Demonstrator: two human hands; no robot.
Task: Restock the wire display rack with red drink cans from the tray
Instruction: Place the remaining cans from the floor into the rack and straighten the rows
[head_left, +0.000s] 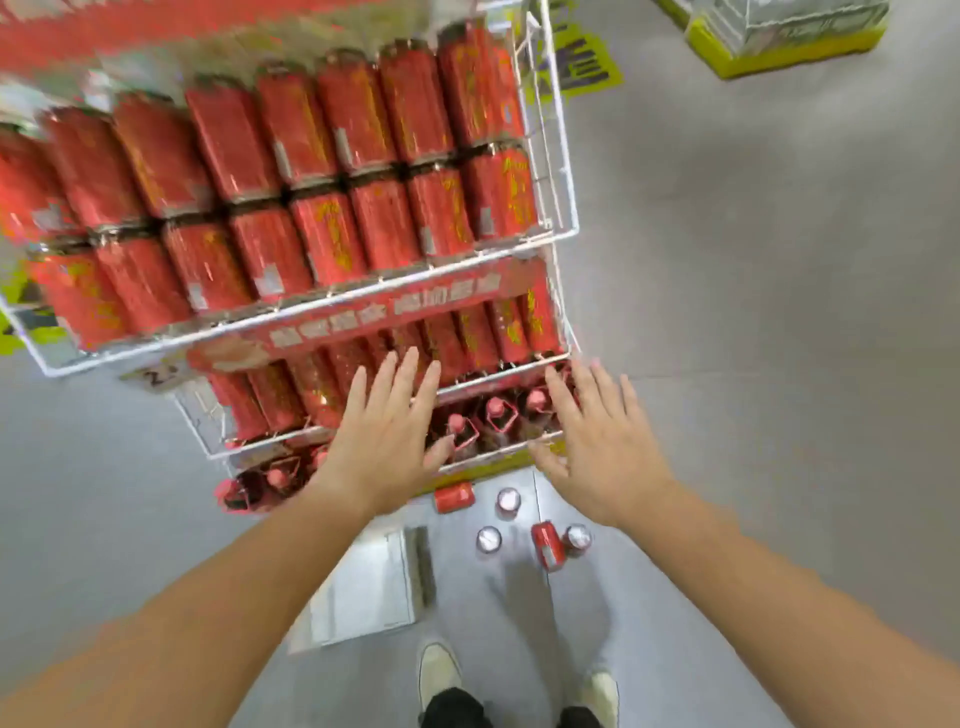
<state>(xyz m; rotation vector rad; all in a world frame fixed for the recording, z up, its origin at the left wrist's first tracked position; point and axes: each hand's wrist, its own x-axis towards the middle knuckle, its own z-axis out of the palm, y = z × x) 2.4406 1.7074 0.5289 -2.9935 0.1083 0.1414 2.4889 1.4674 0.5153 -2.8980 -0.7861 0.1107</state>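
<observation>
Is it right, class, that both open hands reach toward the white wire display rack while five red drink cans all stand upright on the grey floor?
Not quite. The head view shows two red drink cans lying down; three stand. Both hands reach open toward the white wire display rack.

The white wire display rack (558, 156) carries red drink cans (322, 171) packed in rows on its upper shelves, with more on the lower shelves. On the grey floor (779, 312) by the rack's foot lie five loose cans (548, 543), three upright and two tipped over, beside a flat clear tray (363, 587).
</observation>
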